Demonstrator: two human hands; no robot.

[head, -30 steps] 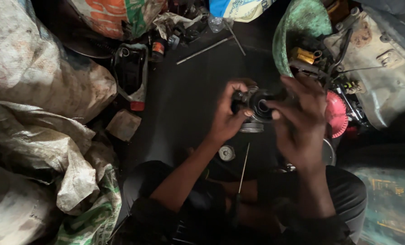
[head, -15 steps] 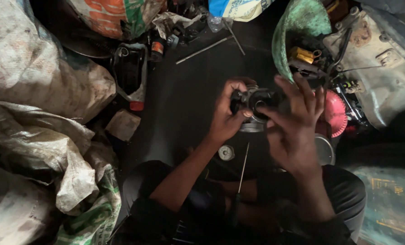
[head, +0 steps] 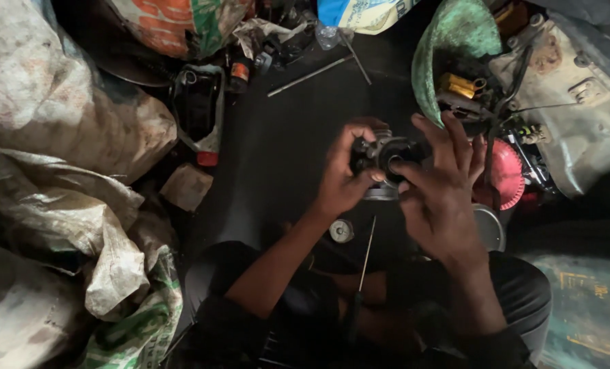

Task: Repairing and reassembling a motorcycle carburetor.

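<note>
A dark, grimy floor [head: 278, 157] ringed by worn sacks [head: 59, 116] and scrap. I hold a small dark metal part [head: 387, 154] above it, between my 2 hands: left hand [head: 342, 174] pinching its side, right hand [head: 441, 191] with fingers spread around its round opening. It looks heavy, rigid and greasy, so I judge the body's edges the safest grip.

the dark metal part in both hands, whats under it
Right under the dark metal part sits a round grey metal piece; lower down, a small round disc and thin rod. The hands hide the rest.
</note>
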